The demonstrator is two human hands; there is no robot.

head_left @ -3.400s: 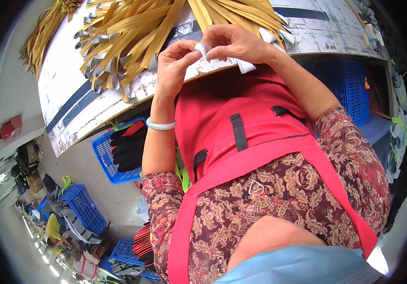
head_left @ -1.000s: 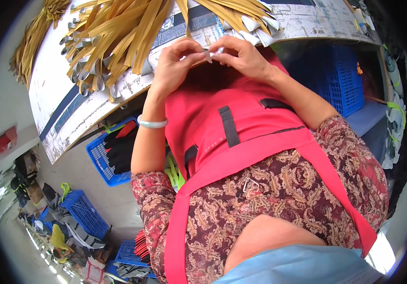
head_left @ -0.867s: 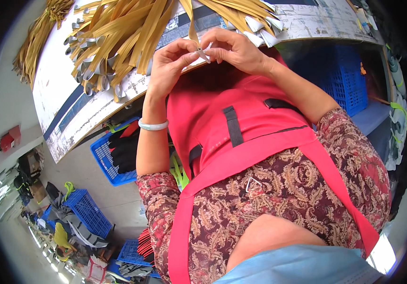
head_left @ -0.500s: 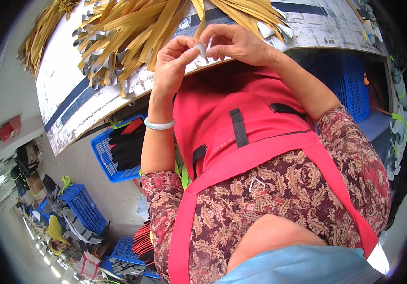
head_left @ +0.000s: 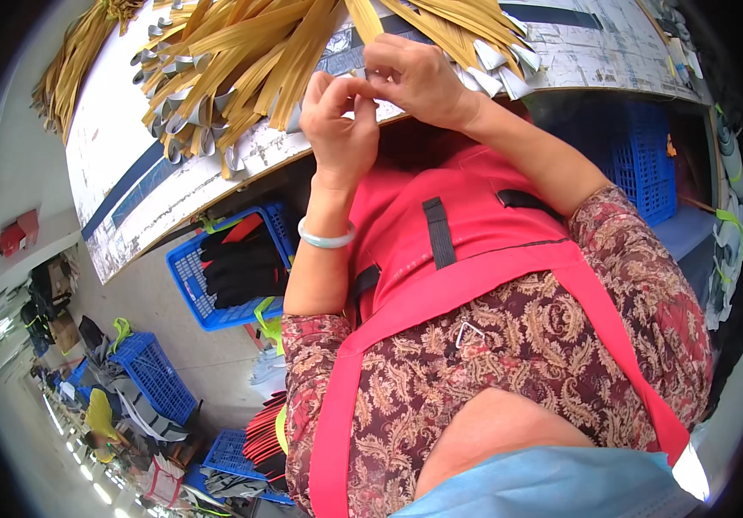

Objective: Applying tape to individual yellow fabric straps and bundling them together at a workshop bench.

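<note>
At the table's near edge, my left hand (head_left: 337,125) and my right hand (head_left: 421,85) meet, fingertips pinched together. A flat yellow strip (head_left: 363,19) runs down from the far side into the pinch. Its end is mostly hidden behind my fingers; only a small pale bit shows between them. To the left lies a heap of similar yellow strips (head_left: 246,45), many with curled grey tips (head_left: 173,108). More strips with pale, pointed tips (head_left: 509,82) lie beyond my right hand.
The white-patterned table (head_left: 104,164) has a dark band near its edge. Another strip bundle (head_left: 78,65) hangs at the far left. Below the table are a blue basket with black items (head_left: 190,268) and a blue crate (head_left: 648,164); more blue crates (head_left: 155,375) stand on the floor.
My left hand has moved right and turned, closing up against my right hand. My right hand has shifted slightly left. The grey strip tip, visible before, is now mostly covered by fingers.
</note>
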